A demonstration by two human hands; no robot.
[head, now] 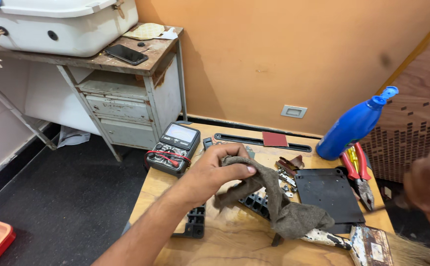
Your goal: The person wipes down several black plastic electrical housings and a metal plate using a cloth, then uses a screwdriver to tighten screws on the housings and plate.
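Observation:
My left hand (215, 167) reaches over the wooden table (234, 241) and pinches a grey-brown rag (279, 207), whose loose end drapes down onto the table. Under the rag lie black plastic parts (254, 202) and small metal pieces (286, 177). My right hand (429, 184) is blurred at the right edge, above the table's right side; whether it holds anything I cannot tell. A worn paintbrush (372, 244) lies at the front right, next to the rag.
A multimeter (174, 148) with red leads sits at the table's back left. A black flat plate (329, 192), red-handled pliers (357, 170) and a blue bottle (355, 125) stand at the right. A metal cabinet (126, 98) with a phone (126, 54) stands left.

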